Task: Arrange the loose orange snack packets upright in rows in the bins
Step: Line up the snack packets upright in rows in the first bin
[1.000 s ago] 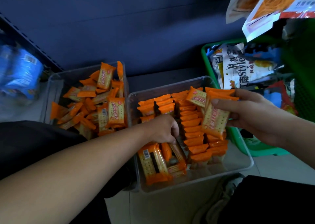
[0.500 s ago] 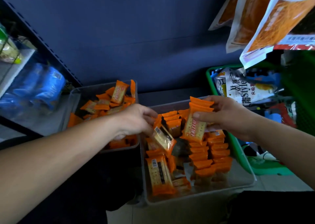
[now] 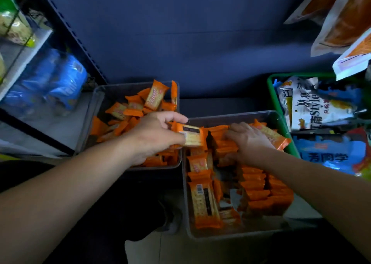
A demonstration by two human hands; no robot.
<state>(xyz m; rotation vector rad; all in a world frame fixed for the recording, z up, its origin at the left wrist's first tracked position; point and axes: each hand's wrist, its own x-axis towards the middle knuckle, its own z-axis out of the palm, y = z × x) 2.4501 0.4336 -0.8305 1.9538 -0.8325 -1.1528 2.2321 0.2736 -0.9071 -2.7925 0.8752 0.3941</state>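
right bin: centre gap open | packet rows packed right | green basket alongside

Left hand: bare, and here it is in plain light, knuckle creases clear across the back.
Right hand: bare too, dimmer, the back in half shadow.
Left forearm: bare skin right out to the frame edge.
Right forearm: same story, bare to the corner, so that is 2 uncovered arms.
Black garment: plain dark fabric over the lap, 1 flat tone.
Shoe: greyish toe just showing, too dim for detail.
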